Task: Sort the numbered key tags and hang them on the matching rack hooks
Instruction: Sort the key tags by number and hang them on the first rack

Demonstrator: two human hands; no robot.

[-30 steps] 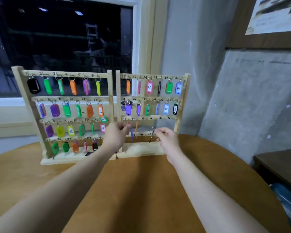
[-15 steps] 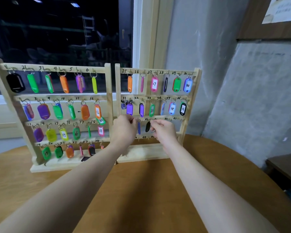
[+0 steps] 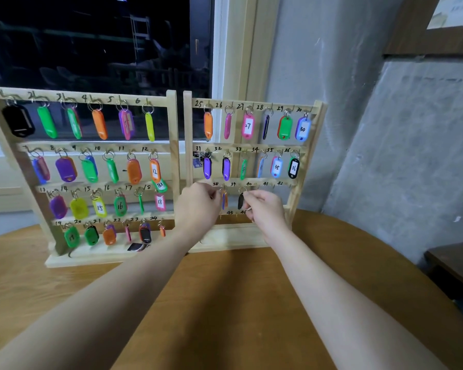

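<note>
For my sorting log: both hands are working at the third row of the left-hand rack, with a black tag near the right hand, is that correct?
Not quite: the head view shows the left hand and right hand at the third row of the right-hand rack, the one numbered from 25 upward, not the left-hand rack. The black tag does hang beside the right hand.

Head-worn wide-angle view, looking forward and slightly down over a wooden table.

The single camera sits above and behind both forearms, which stretch away from the bottom corners toward the frame's middle. It faces two wooden key racks (image 3: 177,166) standing side by side at the table's (image 3: 225,316) far edge, close enough to read most handwritten numbers. Behind them lie a dark window (image 3: 96,44) on the left and a grey wall (image 3: 385,129) on the right. Straight edges bow near the borders. No second view overlaps it.
</note>
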